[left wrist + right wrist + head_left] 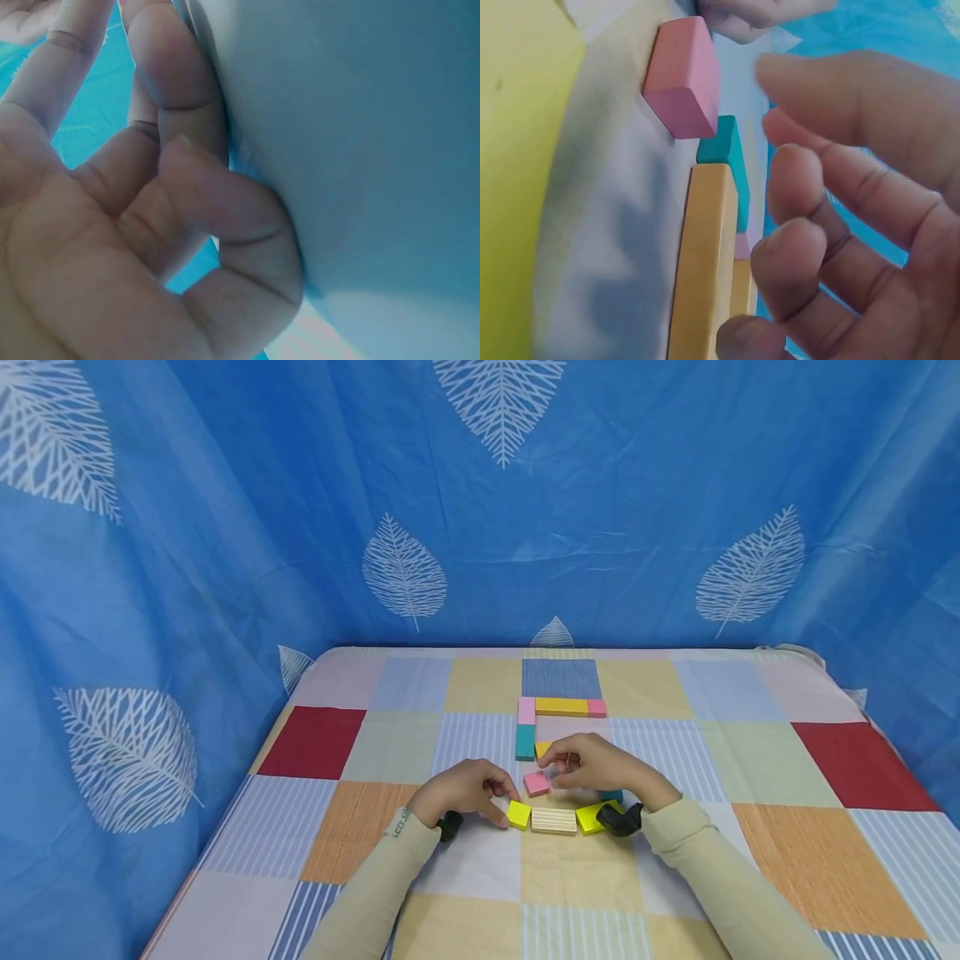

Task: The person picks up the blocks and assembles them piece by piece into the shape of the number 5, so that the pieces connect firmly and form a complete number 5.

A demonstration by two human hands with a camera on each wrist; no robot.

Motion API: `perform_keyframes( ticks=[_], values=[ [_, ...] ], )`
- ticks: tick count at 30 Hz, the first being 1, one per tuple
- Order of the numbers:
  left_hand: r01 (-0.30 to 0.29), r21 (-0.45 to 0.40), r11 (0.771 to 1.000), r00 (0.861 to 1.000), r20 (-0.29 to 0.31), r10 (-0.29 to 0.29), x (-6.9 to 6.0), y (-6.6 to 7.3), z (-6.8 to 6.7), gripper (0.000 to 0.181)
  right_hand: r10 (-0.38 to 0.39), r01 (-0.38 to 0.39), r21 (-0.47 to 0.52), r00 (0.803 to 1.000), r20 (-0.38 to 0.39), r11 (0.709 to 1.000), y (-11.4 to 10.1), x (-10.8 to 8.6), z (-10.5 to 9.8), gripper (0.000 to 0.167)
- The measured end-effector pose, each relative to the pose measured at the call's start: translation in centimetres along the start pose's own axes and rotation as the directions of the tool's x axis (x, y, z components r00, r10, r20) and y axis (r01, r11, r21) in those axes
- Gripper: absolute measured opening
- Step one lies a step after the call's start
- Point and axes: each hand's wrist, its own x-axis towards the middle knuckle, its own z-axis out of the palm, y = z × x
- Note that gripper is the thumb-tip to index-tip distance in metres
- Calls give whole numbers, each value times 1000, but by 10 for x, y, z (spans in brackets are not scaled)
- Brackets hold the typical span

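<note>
My left hand rests low on the cloth, thumb and index fingertips at the left edge of a small yellow block. In the left wrist view its other fingers are bent loosely, and no block shows in the palm. My right hand hovers just right of a small pink block. The right wrist view shows a gap between its loosely bent fingers and that pink block. Below the hands lie a ridged wooden block and another yellow block, partly covered by the right wrist's camera.
Farther back, a lilac block, a teal block, a long orange block and a pink end block form a corner. The right hand partly hides another orange block. A teal block shows beneath the right wrist.
</note>
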Motion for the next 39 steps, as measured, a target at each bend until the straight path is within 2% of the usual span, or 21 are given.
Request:
perform_keyframes(
  ticks=[10,15,19,24,28,36,39],
  values=[
    [16,-10,1000,1000,3,-16,-1,0,0,24,-30,40,112,996,-90,993,7,-24,-7,15],
    [22,-20,1000,1000,1,-22,-3,1,0,24,-32,49,114,989,-143,992,18,-39,-10,14],
    [19,-20,1000,1000,1,-19,-3,1,0,25,-42,67,158,987,-158,985,31,-53,-13,13],
    [15,-20,1000,1000,3,-15,-3,1,1,25,-46,75,222,990,-134,972,45,-68,-15,15],
    [3,-14,1000,1000,6,-3,-2,0,0,26,-51,77,221,992,-119,972,54,-75,-16,15],
    [-14,-7,1000,1000,9,14,-2,1,0,26,-50,58,278,998,-38,959,60,-79,-17,18],
    [-12,-8,1000,1000,9,12,-2,0,0,26,-69,71,267,997,-20,961,62,-79,-18,19]
  ],
)
